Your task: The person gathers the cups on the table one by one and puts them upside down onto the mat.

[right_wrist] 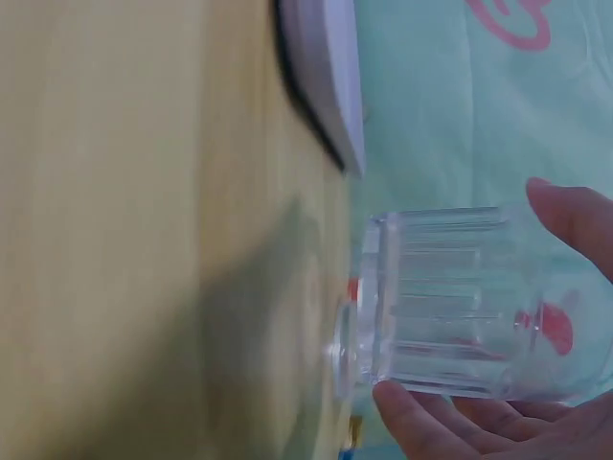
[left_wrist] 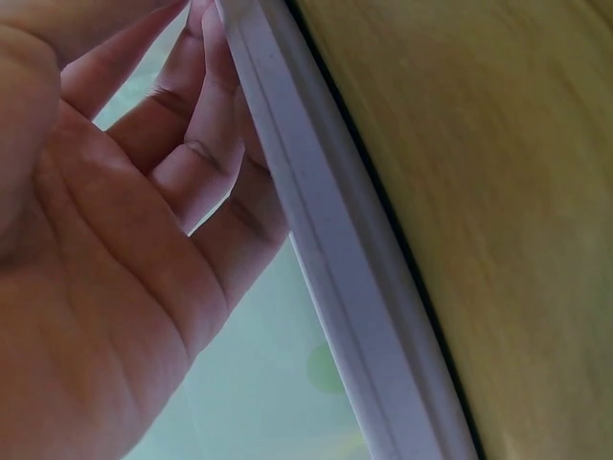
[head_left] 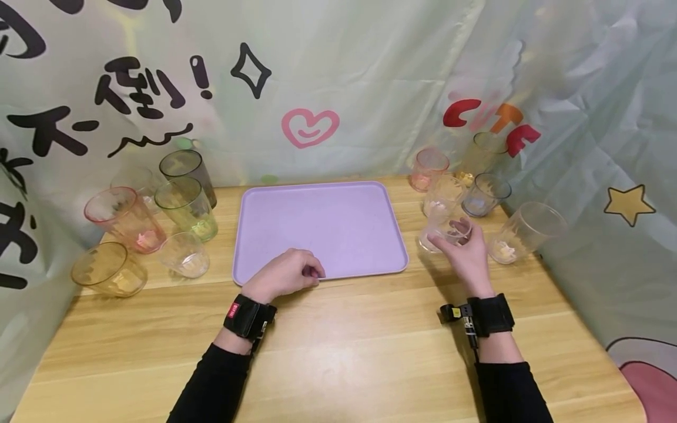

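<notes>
My left hand [head_left: 285, 273] is at the near edge of a pale purple tray [head_left: 319, 232], its fingers curled over the rim. In the left wrist view the fingertips [left_wrist: 213, 48] meet the tray's raised rim [left_wrist: 316, 211]. On the right, my right hand [head_left: 465, 252] holds a clear drinking glass [right_wrist: 441, 297] between thumb and fingers. The glass stands upright with its base close over the wooden table, just right of the tray. Another clear glass [head_left: 443, 195] is right behind it, and a taller clear glass [head_left: 520, 235] stands to the hand's right.
At the left stand an amber glass [head_left: 108, 275], a small clear glass [head_left: 185, 258], a pink glass [head_left: 127, 220], a green glass [head_left: 187, 208] and a dark grey glass [head_left: 193, 170]. At the back right are a pink glass [head_left: 427, 171], a bluish glass [head_left: 483, 197] and a yellowish glass [head_left: 482, 155].
</notes>
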Tool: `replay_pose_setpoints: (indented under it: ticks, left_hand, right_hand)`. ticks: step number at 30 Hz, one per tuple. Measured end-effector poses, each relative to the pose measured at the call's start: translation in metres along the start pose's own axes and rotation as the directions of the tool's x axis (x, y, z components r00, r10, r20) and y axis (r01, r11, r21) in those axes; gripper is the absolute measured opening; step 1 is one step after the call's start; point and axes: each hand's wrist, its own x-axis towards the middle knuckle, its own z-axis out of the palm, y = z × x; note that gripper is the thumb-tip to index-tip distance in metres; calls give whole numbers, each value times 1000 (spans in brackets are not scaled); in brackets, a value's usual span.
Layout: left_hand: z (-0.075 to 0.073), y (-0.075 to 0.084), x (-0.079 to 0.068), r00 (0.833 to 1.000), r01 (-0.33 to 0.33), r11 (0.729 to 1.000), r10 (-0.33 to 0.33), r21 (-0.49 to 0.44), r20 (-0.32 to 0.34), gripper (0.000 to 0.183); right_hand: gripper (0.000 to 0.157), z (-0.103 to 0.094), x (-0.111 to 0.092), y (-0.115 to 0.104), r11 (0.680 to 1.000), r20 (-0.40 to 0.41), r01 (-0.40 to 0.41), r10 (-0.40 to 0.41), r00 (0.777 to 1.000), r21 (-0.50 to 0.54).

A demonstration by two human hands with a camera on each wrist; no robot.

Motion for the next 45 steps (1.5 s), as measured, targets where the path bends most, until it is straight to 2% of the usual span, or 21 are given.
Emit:
replay_pose_setpoints:
  ticks: [8,12,16,20,24,28,31,33,35,36,40,45]
  left_hand:
    - [0,-2,0,1000,0,1000,0,1,1,15]
    - [-1,-2,0,1000,-2,1000,2,0,1,15]
    - [-1,0,0,1000,-2,1000,2,11,0,16]
    - [-1,1,0,1000,-9,1000,9,11,-3,17]
    - [-1,0,3,999,-20,1000,21,21,-32,18]
    - [-2,-1,7,994,-10,1000,13,26,-110,20]
    - [-4,-1,9,983,1,1000,4,30,-182,31]
    - [-5,0,9,972,13,1000,-7,24,-235,43]
    - [-7,0,9,956,23,999,-16,22,-293,55]
    - [-7,0,9,947,25,1000,-18,18,-319,61]
    - [-9,1,8,914,36,999,-29,10,-405,79]
    - [-9,0,9,893,35,999,-39,-19,-447,95]
  right_hand:
    - [85,28,9,-22,991,6,70,-71,997,110]
    - [85,45,19,-18,973,6,111,-114,993,202]
    - [82,68,34,-5,923,34,150,-173,984,354]
    - [78,90,39,-5,866,76,150,-210,975,478]
    - [75,105,29,-31,835,121,113,-210,970,539]
    - [73,113,5,-75,839,172,72,-193,966,539]
    - [70,117,-14,-104,860,207,76,-206,957,504]
    - [70,122,-23,-114,872,242,71,-212,947,485]
    - [68,128,-29,-120,868,282,52,-217,935,495]
    - [69,137,-27,-111,857,295,47,-227,928,513]
    - [69,151,-36,-114,828,353,-21,-216,910,561]
    - [67,163,-52,-127,812,386,-52,-219,896,582]
